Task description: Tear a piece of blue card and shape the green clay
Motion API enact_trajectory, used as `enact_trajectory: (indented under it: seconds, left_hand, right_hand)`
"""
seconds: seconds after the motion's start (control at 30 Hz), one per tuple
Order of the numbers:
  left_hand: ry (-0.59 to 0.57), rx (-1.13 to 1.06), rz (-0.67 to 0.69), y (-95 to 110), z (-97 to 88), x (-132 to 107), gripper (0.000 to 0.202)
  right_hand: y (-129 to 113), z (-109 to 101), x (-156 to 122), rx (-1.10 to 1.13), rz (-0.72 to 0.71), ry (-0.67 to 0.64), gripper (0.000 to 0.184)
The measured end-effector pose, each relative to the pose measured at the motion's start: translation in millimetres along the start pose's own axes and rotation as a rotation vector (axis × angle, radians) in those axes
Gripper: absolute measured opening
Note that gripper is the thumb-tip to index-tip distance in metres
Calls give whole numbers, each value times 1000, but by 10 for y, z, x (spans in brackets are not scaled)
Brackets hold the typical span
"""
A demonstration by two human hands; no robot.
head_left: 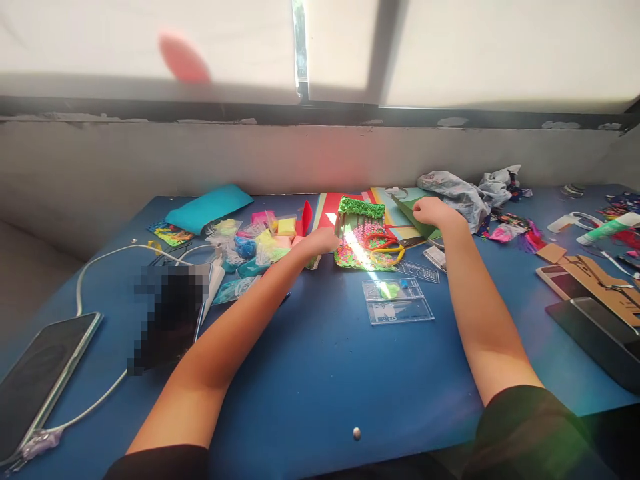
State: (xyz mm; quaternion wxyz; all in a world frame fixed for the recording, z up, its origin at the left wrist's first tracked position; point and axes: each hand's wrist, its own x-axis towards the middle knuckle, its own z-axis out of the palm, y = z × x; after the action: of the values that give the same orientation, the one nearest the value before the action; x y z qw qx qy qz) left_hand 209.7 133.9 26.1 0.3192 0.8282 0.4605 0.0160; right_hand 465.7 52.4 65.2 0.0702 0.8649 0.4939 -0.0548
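Observation:
My right hand (434, 212) pinches the edge of a green paper sheet (419, 217), which is lifted at a slant. My left hand (325, 240) is closed at the left edge of a craft piece (356, 250) with a leafy green top and a pink-and-green dotted front; what its fingers grip is hidden. Scissors (393, 253) with red and yellow handles lie over the craft piece's right side. In front lies an open clear plastic case (400, 310) with a bit of yellow-green clay (390, 289) in it.
Bagged colored clay (265, 243) and a turquoise pouch (210, 208) lie left. Phones (47, 373) and white cables (103, 403) are at the near left. Crumpled fabric (455, 190) sits at the back right; cardboard (595, 283) and more phones lie right. A wall stands behind.

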Motion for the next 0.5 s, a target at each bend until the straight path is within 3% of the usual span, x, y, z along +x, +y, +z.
enact_trajectory:
  seconds: [0.23,0.5]
  left_hand:
    - [-83,68,-19,84,15,-88,35]
    - [-22,-8,73,104,105,-111,34]
  right_hand:
    - [128,-99,-40,50,1,172,32]
    - [199,-174,-111,98,21,239,33]
